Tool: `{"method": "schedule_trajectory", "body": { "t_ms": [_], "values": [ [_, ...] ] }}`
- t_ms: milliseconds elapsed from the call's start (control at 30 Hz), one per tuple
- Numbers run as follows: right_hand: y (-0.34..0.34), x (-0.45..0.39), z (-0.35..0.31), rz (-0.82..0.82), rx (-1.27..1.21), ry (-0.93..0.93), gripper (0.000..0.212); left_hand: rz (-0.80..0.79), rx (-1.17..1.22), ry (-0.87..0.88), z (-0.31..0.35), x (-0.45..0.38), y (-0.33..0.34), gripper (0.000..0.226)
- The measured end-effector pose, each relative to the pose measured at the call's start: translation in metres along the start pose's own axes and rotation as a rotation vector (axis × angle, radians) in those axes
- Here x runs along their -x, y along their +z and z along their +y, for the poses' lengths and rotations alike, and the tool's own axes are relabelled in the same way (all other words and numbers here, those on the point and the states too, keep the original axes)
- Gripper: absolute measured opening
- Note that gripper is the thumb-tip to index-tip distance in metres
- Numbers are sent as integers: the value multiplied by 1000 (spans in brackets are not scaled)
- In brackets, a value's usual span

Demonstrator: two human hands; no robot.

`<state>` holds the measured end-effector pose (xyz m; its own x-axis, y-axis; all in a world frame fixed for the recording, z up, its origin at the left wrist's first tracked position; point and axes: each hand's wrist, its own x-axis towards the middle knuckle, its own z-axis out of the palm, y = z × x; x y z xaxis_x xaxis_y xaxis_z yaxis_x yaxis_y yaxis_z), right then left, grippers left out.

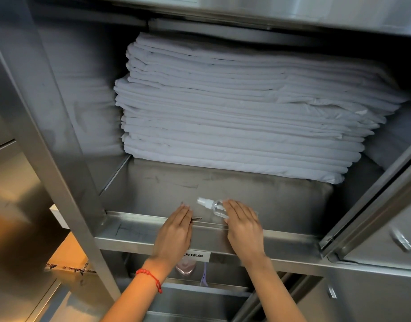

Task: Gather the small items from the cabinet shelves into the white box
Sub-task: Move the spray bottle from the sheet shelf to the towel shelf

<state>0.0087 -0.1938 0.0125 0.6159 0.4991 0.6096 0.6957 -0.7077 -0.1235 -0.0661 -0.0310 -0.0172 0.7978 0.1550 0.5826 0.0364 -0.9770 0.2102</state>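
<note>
You're at the pick-up step; your right hand [243,225] lies flat, fingers straight, over the clear spray bottle [212,205] at the shelf [292,205] front; your left hand [175,230], also flat, holds nothing (something small and dark [196,219] beside it is unclear); next, curl round the bottle; the white box is barely visible.

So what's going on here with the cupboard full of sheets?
A person is reaching both hands onto a shelf of a steel cabinet, in front of a tall stack of folded white sheets. The right hand lies with straight fingers over a small clear spray bottle lying on its side. The left hand rests flat beside it, next to a small dark hair clip. Nothing has been lifted yet, and no white box is clearly in view.
</note>
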Motion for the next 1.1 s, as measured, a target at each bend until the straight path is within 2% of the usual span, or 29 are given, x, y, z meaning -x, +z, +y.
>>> {"method": "schedule_trajectory", "body": {
  "t_ms": [367,667,1100],
  "values": [
    [0,13,0,34,-16,-18,62,-4,-1,22,-1,7,2,56],
    [2,16,2,81,-23,-54,59,1,-9,29,-1,6,-4,55],
    [7,5,-9,136,-48,-120,62,139,-4,122,-17,5,-20,50]
  ]
}}
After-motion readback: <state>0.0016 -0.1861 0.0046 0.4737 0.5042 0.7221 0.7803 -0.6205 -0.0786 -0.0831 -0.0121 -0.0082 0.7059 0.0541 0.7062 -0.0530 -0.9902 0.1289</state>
